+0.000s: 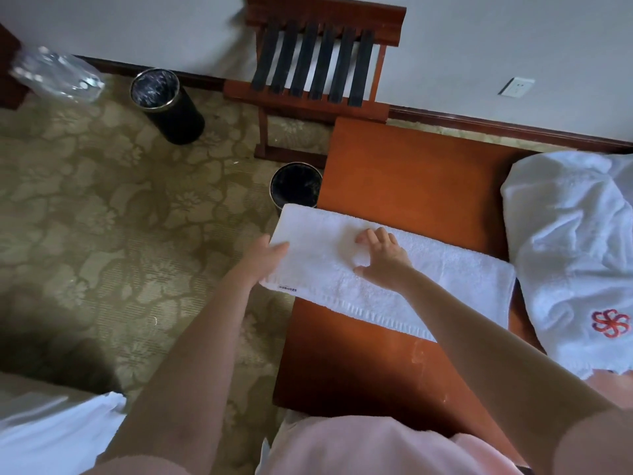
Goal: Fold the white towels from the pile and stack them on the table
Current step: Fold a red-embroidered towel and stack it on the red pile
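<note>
**Towel laid across the table, both hands on it**

From my remote seat I see a long white terry towel (pixel 411 286) lying as a flat band across the reddish-brown wooden table (pixel 411 173) in the centre of the frame. It runs from centre left down toward centre right. Its left end hangs past the table's left edge, above the floor. A woven stripe runs along its near edge, and a small printed label sits at its near left corner.

The left hand (pixel 263 260) grasps that overhanging left end. The thumb lies on top of the cloth and the fingers are hidden beneath it. The right hand (pixel 380 258) lies released on the towel's upper surface, fingers spread and pressing down near the middle of its left half.

At the right edge of the frame a rumpled heap of white towels (pixel 575 241) rests on the table's right end, just beside the flat towel. One of them shows a red flower emblem at lower right.

A black cylindrical bin (pixel 296 185) stands on the floor against the table's left edge, partly behind the towel's far corner. A second black bin (pixel 168 104) stands at upper left on the olive floral carpet (pixel 102 217), near a crumpled clear plastic bag (pixel 54 73). A wooden luggage rack with black straps (pixel 318 63) stands against the pale wall at top centre. White fabric (pixel 51 437) shows at lower left.
</note>
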A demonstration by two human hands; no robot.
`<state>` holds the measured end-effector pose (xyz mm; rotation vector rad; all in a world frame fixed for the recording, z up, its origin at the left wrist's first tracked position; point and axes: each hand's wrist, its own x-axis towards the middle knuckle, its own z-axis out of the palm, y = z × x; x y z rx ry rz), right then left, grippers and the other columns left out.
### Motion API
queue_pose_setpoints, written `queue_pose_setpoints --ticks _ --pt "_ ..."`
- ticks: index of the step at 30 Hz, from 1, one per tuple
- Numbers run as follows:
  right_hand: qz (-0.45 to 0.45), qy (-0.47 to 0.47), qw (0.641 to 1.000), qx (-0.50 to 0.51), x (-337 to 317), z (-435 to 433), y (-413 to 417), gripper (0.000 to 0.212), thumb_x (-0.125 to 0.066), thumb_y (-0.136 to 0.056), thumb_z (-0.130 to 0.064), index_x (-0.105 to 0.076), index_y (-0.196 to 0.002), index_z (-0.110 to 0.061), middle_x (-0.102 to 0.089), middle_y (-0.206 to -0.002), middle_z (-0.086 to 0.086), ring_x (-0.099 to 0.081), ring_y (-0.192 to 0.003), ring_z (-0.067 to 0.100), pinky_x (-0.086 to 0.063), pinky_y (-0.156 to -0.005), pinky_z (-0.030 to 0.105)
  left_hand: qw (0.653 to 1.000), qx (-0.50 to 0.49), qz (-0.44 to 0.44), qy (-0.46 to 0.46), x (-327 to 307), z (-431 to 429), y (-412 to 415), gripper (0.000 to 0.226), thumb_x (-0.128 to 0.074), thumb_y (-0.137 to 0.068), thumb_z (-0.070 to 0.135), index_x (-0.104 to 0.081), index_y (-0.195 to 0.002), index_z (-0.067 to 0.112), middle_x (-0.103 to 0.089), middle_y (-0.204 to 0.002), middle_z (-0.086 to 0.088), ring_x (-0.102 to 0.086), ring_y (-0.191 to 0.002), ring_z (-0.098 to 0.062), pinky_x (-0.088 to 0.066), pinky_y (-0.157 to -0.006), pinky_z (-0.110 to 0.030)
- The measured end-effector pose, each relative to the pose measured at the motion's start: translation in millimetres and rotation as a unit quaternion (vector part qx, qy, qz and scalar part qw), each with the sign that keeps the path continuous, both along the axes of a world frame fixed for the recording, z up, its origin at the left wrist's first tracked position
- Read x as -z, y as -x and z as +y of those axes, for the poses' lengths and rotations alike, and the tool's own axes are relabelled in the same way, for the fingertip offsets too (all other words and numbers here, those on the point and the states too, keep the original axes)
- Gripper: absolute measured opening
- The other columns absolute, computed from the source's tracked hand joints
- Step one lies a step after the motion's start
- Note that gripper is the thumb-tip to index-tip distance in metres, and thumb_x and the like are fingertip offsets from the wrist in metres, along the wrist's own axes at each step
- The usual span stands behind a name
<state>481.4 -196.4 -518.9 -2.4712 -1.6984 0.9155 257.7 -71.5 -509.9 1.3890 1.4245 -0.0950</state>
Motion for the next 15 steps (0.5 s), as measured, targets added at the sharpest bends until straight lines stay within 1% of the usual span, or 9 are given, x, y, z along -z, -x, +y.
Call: queue_pose_setpoints --ticks 2,3,6,8,9,11,12,14,15 --pt "-0.022 -0.006 1.000 0.004 -1.9 -5.5 2.9 0.052 -0.060 -0.084 -0.039 -0.037 -0.129 -0.029 -0.037 -0.125 -0.003 -0.039 -0.114 0.018 -0.042 -0.085 0.030 0.999 -0.005 0.020 -0.034 -8.4 -9.8 -4.1 0.058 -0.048 -0.095 0.042 -0.040 -0.140 0.006 -0.050 -0.136 -0.014 -0.052 -0.121 -0.032 -0.045 -0.099 -0.052" --pt "-0.046 -0.015 0.999 0.006 -2.6 -10.1 5.8 0.051 -0.057 -0.086 -0.041 -0.037 -0.131 -0.028 -0.037 -0.126 -0.002 -0.039 -0.115 0.018 -0.040 -0.089 0.032 0.999 -0.014 0.020 -0.042 -10.8 -14.3 -5.1 0.056 -0.048 -0.095 0.041 -0.041 -0.139 0.006 -0.051 -0.134 -0.014 -0.053 -0.119 -0.032 -0.045 -0.099 -0.052" --pt "-0.119 -0.103 0.988 0.004 -1.5 -29.6 26.9 0.053 -0.048 -0.093 -0.041 -0.035 -0.140 -0.020 -0.039 -0.140 0.006 -0.037 -0.128 0.024 -0.034 -0.105 0.042 0.998 -0.043 0.017 -0.044 -12.7 -24.8 -3.7 0.047 -0.046 -0.096 0.038 -0.051 -0.129 0.005 -0.061 -0.111 -0.008 -0.061 -0.099 -0.025 -0.052 -0.086 -0.042" --pt "-0.067 -0.179 0.982 0.015 -0.3 -36.1 51.2 0.056 -0.044 -0.097 -0.039 -0.032 -0.147 -0.018 -0.030 -0.153 0.008 -0.026 -0.142 0.026 -0.020 -0.115 0.047 0.997 -0.046 0.026 -0.058 -14.1 -30.8 -1.8 0.045 -0.042 -0.097 0.038 -0.052 -0.125 0.004 -0.060 -0.100 -0.005 -0.059 -0.087 -0.020 -0.048 -0.070 -0.032" --pt "-0.032 -0.188 0.982 0.014 0.6 -35.5 64.2 0.057 -0.042 -0.099 -0.039 -0.027 -0.150 -0.019 -0.022 -0.158 0.006 -0.018 -0.146 0.024 -0.012 -0.117 0.046 0.996 -0.047 0.035 -0.067 -13.4 -33.8 0.3 0.048 -0.040 -0.097 0.039 -0.050 -0.128 0.004 -0.059 -0.107 -0.008 -0.059 -0.093 -0.022 -0.045 -0.071 -0.033" --pt "0.011 -0.149 0.989 0.001 6.1 -32.9 81.7 0.059 -0.034 -0.101 -0.043 -0.014 -0.153 -0.025 -0.006 -0.161 0.002 -0.002 -0.149 0.021 0.000 -0.118 0.044 0.992 -0.041 0.074 -0.090 -10.0 -43.2 7.5 0.053 -0.038 -0.098 0.041 -0.043 -0.136 0.005 -0.053 -0.128 -0.013 -0.054 -0.111 -0.029 -0.044 -0.081 -0.036" --pt "0.017 -0.122 0.992 -0.004 11.0 -33.9 84.5 0.059 -0.029 -0.101 -0.046 -0.011 -0.153 -0.027 -0.001 -0.162 0.001 0.002 -0.149 0.020 0.004 -0.118 0.043 0.989 -0.038 0.092 -0.113 -7.3 -49.1 13.4 0.050 -0.037 -0.099 0.040 -0.044 -0.134 0.005 -0.053 -0.128 -0.015 -0.054 -0.110 -0.030 -0.044 -0.082 -0.037" --pt "-0.013 -0.087 0.996 -0.005 21.8 -42.8 74.1 0.058 -0.020 -0.101 -0.052 -0.008 -0.153 -0.031 0.003 -0.161 -0.001 0.007 -0.148 0.018 0.010 -0.117 0.042 0.981 -0.027 0.101 -0.163 -2.4 -60.6 25.5 0.033 -0.037 -0.100 0.035 -0.049 -0.110 0.006 -0.057 -0.105 -0.015 -0.057 -0.086 -0.025 -0.042 -0.065 -0.032" --pt "-0.041 -0.082 0.996 0.000 27.2 -49.8 63.1 0.059 -0.014 -0.099 -0.055 -0.006 -0.153 -0.033 0.005 -0.161 -0.003 0.009 -0.148 0.017 0.011 -0.117 0.042 0.979 -0.021 0.102 -0.178 -0.7 -64.0 29.4 0.026 -0.036 -0.100 0.033 -0.046 -0.098 0.009 -0.054 -0.092 -0.011 -0.052 -0.073 -0.019 -0.038 -0.057 -0.029"
